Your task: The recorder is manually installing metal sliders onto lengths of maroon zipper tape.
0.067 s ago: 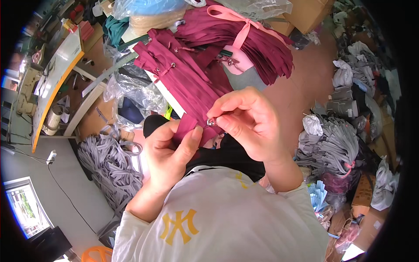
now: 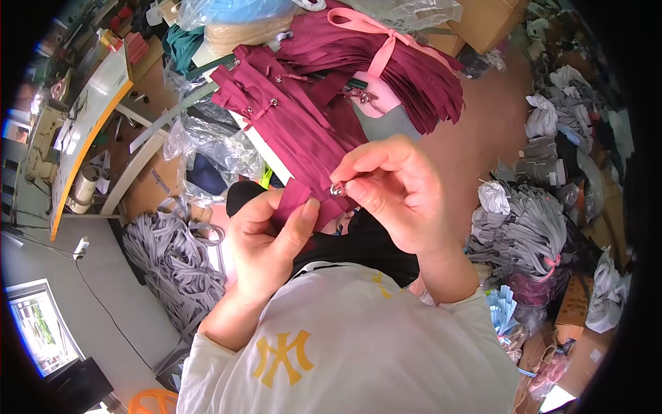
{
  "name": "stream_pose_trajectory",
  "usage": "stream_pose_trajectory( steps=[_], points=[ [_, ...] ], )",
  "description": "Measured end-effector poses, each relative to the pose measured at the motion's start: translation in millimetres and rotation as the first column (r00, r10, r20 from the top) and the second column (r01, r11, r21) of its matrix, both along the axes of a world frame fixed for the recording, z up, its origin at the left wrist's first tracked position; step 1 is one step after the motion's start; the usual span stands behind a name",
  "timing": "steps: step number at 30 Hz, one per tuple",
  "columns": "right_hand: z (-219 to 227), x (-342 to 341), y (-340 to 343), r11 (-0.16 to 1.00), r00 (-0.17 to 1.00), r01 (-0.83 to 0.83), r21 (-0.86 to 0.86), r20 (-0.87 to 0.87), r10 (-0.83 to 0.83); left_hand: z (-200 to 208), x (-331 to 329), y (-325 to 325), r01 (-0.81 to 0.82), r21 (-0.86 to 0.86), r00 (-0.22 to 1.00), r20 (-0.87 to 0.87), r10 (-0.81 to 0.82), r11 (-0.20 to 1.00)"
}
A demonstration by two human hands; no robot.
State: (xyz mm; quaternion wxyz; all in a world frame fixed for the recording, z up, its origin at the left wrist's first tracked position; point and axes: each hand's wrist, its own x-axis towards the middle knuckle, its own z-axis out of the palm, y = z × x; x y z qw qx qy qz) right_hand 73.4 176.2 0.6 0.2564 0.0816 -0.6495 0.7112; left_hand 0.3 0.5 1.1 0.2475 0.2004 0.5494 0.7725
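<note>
Between the thumb and fingers of my left hand (image 2: pixel 269 234) is the end of a maroon zipper (image 2: pixel 295 198). My right hand (image 2: pixel 396 196) pinches a small shiny metal zipper slider (image 2: pixel 336 190), just right of that end. Its lower fingers are curled in. Beyond my hands, several maroon zippers (image 2: pixel 293 117) lie side by side on a white board (image 2: pixel 271 155), some with metal sliders (image 2: pixel 274 103) and cord pulls. A thick bundle of maroon zippers (image 2: pixel 420 86), tied with a pink ribbon (image 2: pixel 383 52), rests at the far right of them.
Clear plastic bags (image 2: pixel 221 148) lie left of the board. Piles of grey zipper strips stand on the left (image 2: pixel 172 265) and right (image 2: pixel 527 224). A table with an orange edge (image 2: pixel 89 141) stands at far left. Cardboard boxes (image 2: pixel 574 310) sit at lower right.
My right hand and the slider have shifted very slightly right and up, away from my left fingertips. The left hand stays nearly in place.
</note>
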Motion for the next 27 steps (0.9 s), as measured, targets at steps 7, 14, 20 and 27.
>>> stream_pose_trajectory(
  steps=[7,14,20,27],
  points=[
    [7.8,-1.8,1.4,1.000,1.000,0.012,-0.005,0.016,-0.012,1.6,-0.3,-1.4,0.007,-0.013,1.000,-0.003,-0.007,1.000],
    [11.1,-3.8,2.2,0.999,0.999,-0.033,-0.022,0.020,0.033,0.2,-1.8,-3.1,0.025,-0.017,0.999,-0.025,-0.026,1.000],
    [11.4,-8.2,-0.3,0.997,0.998,-0.064,-0.031,0.018,0.065,-1.2,-5.1,-8.4,0.081,0.002,0.997,-0.009,-0.081,0.997],
    [10.0,-8.3,-1.2,0.997,0.997,-0.069,0.021,0.025,0.069,-2.6,-5.6,-7.7,0.079,0.002,0.996,-0.044,-0.079,0.997]
  ],
)
